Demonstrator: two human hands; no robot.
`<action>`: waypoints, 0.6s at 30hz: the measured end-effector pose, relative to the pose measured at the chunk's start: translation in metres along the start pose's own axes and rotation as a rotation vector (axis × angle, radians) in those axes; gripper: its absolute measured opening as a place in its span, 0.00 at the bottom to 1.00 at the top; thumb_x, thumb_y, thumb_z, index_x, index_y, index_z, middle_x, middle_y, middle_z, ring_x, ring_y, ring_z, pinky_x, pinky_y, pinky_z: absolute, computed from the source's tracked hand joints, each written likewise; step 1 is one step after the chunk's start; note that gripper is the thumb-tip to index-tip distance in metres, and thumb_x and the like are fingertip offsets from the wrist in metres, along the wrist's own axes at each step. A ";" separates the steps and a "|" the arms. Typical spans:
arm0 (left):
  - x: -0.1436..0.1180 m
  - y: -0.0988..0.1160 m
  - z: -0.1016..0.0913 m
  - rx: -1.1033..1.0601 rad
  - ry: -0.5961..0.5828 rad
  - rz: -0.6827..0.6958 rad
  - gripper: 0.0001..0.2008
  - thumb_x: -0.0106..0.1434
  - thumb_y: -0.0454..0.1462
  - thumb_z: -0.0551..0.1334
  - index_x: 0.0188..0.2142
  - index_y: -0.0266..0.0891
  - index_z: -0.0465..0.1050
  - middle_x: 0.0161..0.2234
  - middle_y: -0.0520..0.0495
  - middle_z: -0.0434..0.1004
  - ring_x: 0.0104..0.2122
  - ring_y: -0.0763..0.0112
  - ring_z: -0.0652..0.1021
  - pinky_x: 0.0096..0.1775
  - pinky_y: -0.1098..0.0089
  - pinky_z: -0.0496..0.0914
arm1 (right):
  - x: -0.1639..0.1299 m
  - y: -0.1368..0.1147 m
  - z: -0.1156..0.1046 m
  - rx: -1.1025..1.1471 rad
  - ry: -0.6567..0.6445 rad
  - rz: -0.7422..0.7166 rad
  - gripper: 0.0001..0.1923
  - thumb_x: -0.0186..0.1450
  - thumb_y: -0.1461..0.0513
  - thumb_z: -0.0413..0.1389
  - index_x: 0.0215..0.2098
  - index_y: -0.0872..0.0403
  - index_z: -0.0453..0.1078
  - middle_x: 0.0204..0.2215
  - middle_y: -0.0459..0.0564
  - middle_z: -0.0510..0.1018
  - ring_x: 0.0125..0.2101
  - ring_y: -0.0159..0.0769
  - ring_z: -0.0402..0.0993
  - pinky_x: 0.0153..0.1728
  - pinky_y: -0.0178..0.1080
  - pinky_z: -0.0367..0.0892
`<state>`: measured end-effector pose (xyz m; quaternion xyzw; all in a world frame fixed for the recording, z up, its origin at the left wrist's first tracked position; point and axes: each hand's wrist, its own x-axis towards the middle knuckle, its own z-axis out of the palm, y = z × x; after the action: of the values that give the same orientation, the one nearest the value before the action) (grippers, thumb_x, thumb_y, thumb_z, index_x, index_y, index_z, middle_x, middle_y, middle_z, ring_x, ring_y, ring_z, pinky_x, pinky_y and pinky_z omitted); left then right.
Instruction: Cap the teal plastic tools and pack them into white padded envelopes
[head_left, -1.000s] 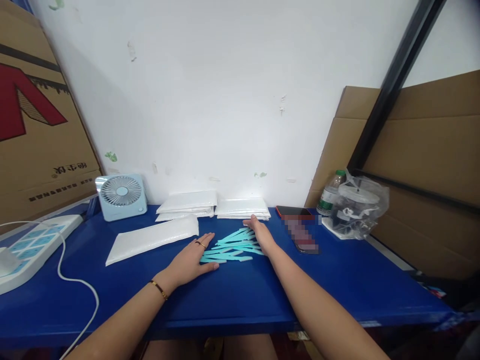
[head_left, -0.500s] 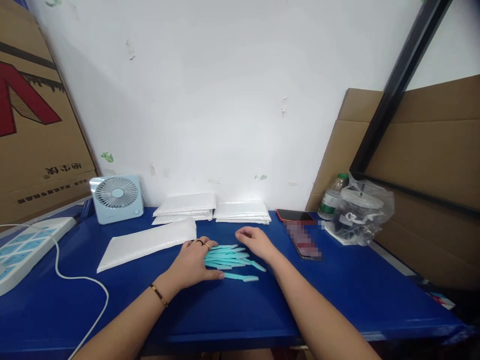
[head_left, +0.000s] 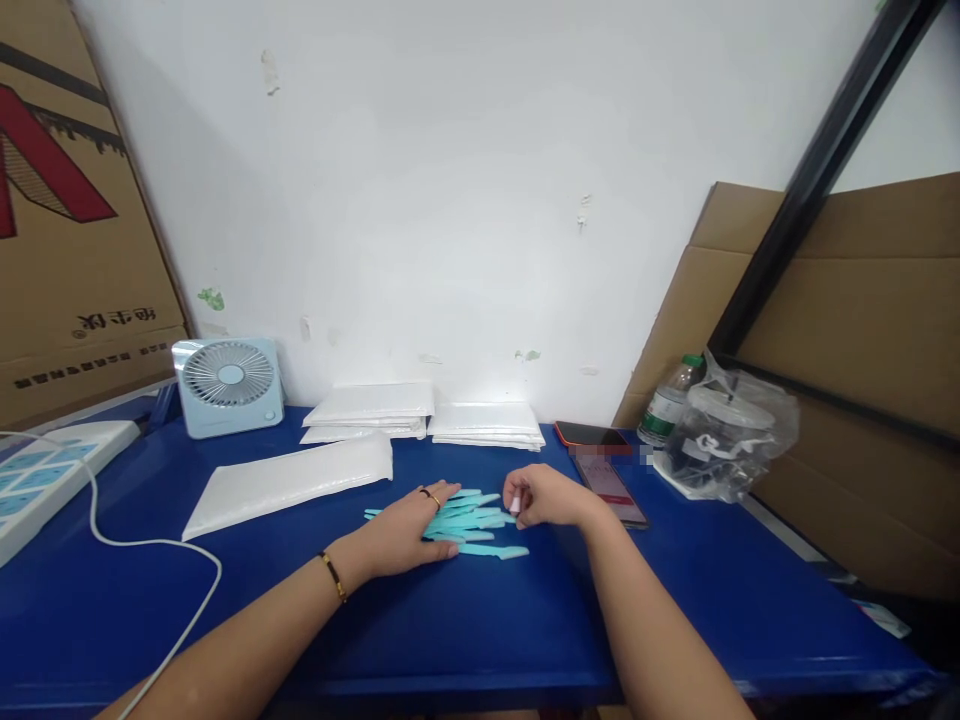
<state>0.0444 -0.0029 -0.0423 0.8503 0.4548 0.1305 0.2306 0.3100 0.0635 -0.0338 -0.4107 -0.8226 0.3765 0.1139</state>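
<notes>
A loose pile of several thin turquoise plastic sticks lies on the blue table. My left hand rests flat on the left part of the pile, fingers spread, a ring on one finger and a bracelet at the wrist. My right hand is at the pile's right end, fingers curled in, pinching at the end of one stick; the grip is too small to see clearly.
A long white padded envelope lies left of the pile. Two stacks of white envelopes sit by the wall, a small blue fan at left, a power strip with white cable, phones, a bottle and bagged container at right.
The sticks have been drawn together and toward me. My left hand slid onto the pile; my right hand moved from open beside the pile to curled at its right end.
</notes>
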 end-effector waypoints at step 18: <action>0.052 -0.037 -0.020 -0.022 0.064 -0.157 0.09 0.52 0.40 0.57 0.28 0.40 0.73 0.27 0.50 0.76 0.28 0.70 0.74 0.28 0.74 0.64 | 0.051 0.000 0.023 -0.051 0.245 -0.061 0.10 0.51 0.57 0.61 0.28 0.54 0.75 0.27 0.47 0.74 0.25 0.30 0.65 0.25 0.31 0.59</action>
<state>0.0379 0.0636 -0.0433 0.8049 0.5257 0.1440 0.2348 0.2663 0.0903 -0.0561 -0.4311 -0.8240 0.2987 0.2144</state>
